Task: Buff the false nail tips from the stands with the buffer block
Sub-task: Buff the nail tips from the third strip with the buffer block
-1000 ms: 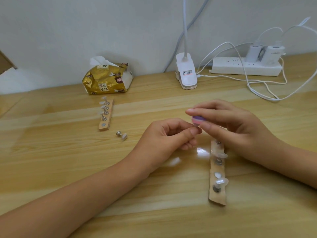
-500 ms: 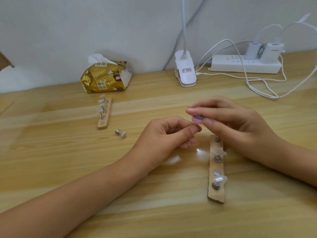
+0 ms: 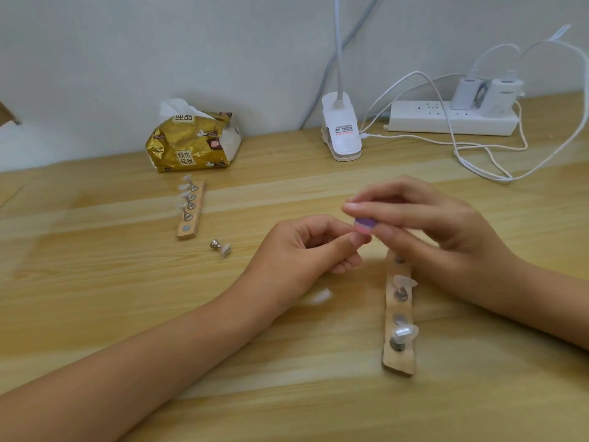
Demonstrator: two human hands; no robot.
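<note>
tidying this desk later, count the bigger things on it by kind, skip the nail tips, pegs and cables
stands: 2
buffer block: 1
tissue pack: 1
clip lamp: 1
power strip: 1
chargers: 2
total: 8

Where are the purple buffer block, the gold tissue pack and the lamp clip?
buffer block [image 3: 365, 223]: head view, purple end showing.
tissue pack [image 3: 191, 146]: head view, gold front.
lamp clip [image 3: 341, 135]: head view, white body.

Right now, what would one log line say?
right hand: pinches purple-pink buffer block | left hand: curled beneath block, contents hidden
</note>
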